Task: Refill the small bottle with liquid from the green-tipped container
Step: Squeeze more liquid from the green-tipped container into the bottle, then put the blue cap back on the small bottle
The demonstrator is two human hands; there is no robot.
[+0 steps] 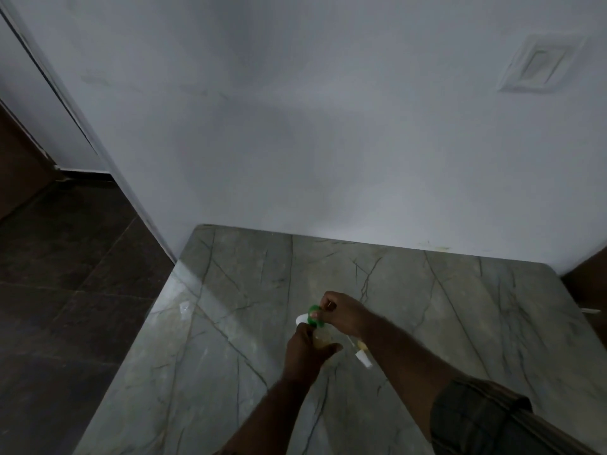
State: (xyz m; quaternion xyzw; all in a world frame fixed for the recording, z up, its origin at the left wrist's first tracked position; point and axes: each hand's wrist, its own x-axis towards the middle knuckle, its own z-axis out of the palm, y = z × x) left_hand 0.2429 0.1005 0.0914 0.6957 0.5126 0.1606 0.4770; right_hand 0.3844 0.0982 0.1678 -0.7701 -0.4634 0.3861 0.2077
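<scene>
Abutting white wall (295,126), veined marble table (230,290) bears small bottle (363,354).

Two arms of one person show. The right forearm (404,353) is bare from the right hand (343,313) back to a sleeve (486,418) at 4 o'clock in the view. The sleeve is dark, grey-green in the dim light, with faint crossing lines like a check. Its end, toward 10 o'clock, is a thick cuff of folds. The left forearm (272,412) is bare from the left hand (307,351) to the picture's edge at 6 o'clock. Finer detail is blurred.
</scene>
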